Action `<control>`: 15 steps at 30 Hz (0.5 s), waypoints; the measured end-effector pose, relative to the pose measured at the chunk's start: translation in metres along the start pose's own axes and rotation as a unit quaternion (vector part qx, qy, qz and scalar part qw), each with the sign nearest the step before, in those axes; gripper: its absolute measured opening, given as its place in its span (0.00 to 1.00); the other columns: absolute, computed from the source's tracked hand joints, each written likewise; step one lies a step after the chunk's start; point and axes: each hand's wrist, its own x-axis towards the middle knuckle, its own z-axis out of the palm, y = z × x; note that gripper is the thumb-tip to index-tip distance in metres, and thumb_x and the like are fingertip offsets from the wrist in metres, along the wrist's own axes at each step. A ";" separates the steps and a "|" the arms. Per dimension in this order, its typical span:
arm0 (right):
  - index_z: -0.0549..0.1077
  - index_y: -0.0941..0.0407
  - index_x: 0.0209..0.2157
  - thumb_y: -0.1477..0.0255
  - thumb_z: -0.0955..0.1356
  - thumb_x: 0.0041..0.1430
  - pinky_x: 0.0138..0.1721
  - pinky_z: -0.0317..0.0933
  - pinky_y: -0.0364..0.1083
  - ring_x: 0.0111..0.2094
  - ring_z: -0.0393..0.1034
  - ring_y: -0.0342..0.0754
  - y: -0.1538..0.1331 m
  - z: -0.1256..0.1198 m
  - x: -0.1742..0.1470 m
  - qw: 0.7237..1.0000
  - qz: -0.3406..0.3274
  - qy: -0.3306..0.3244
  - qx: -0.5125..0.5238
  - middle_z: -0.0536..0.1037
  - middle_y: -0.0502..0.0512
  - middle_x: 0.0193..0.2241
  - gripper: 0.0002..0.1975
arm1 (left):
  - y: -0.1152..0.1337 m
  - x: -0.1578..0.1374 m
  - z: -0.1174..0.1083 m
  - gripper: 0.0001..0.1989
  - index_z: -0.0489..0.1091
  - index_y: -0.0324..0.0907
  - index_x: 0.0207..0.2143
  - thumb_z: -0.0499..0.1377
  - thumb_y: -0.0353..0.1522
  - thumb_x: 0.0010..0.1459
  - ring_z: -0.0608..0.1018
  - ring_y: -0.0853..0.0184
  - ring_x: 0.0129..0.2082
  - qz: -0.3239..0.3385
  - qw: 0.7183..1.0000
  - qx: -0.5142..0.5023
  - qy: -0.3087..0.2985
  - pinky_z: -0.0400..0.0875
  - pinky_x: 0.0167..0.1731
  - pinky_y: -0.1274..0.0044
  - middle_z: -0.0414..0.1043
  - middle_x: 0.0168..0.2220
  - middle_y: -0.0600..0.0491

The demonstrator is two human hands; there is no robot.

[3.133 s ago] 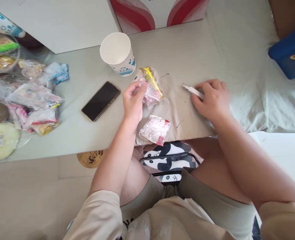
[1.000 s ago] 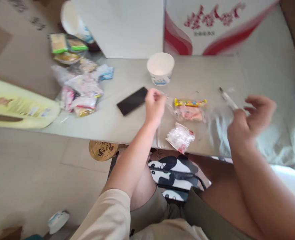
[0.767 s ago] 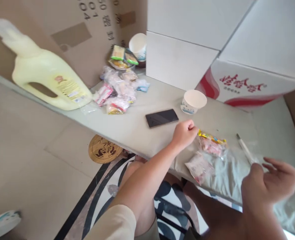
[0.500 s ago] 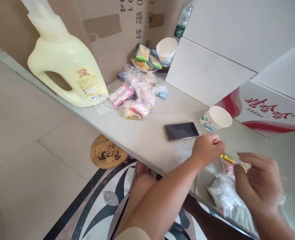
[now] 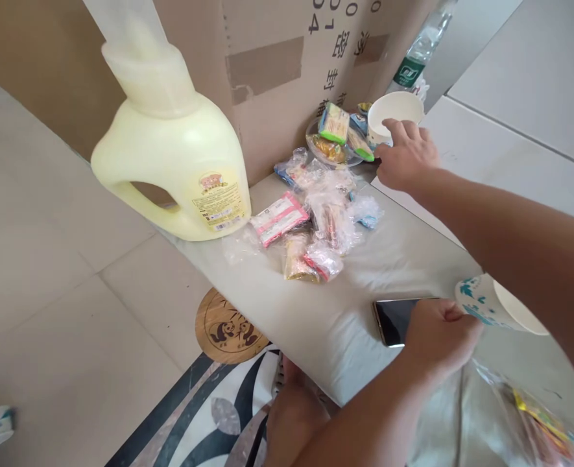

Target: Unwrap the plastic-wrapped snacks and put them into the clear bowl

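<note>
While a yellow jug (image 5: 194, 149) stands at the left, wrapped snacks (image 5: 328, 214) lie heaped to its right. Farther off, your right hand (image 5: 410, 155) hangs unclenched, fingers spread, by the far paper cup (image 5: 394, 107); contact is unclear. Nearer, your left hand (image 5: 443, 334) curls over the phone's (image 5: 394, 321) right end, and I cannot tell what it grips. The near paper cup (image 5: 485, 299) sits just right.

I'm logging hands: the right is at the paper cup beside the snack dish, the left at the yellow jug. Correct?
Not quite: the head view shows the left hand at the phone. The right hand is at the paper cup beside the snack dish, as you say.
</note>
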 end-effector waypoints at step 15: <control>0.76 0.37 0.28 0.65 0.65 0.61 0.29 0.61 0.57 0.26 0.72 0.56 -0.050 -0.167 -0.388 0.944 0.238 0.230 -0.006 0.75 0.53 0.24 0.11 | -0.014 -0.008 -0.001 0.19 0.48 0.43 0.17 0.57 0.28 0.51 0.50 0.74 0.21 0.124 0.934 0.307 -0.134 0.43 0.23 0.75 0.43 0.19 0.60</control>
